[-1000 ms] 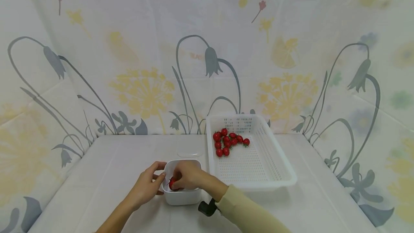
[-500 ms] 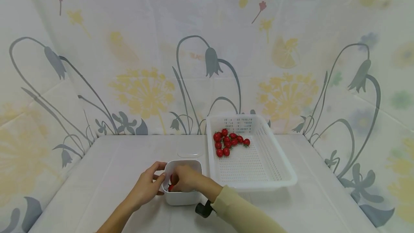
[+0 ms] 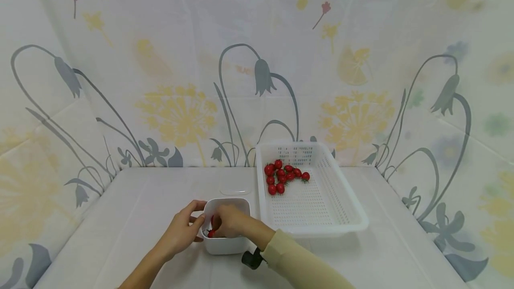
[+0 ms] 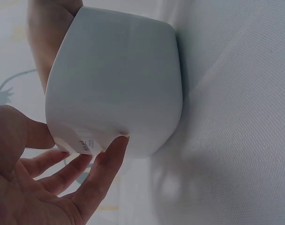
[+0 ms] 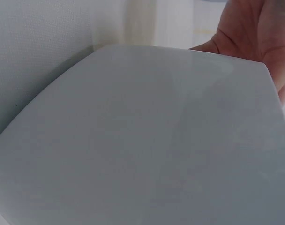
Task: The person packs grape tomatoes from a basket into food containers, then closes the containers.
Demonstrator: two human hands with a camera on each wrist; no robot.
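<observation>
risk of bruising

the left hand (image 3: 181, 233) holds the white box (image 3: 226, 247) by its side. the right hand (image 3: 230, 220) is inside; its grip i cannot tell. a red tomato (image 3: 211, 233) lies in the box, by this hand; pressing too strongly could bruise it.

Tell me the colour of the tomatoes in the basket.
The tomatoes are red; the head view shows them best.

The place is screened off like a booth: a cloth-covered table (image 3: 152, 204) is closed in at the back and on both sides by floral sheets (image 3: 257, 21). All beyond is hidden, so home or workplace cannot be told.
</observation>
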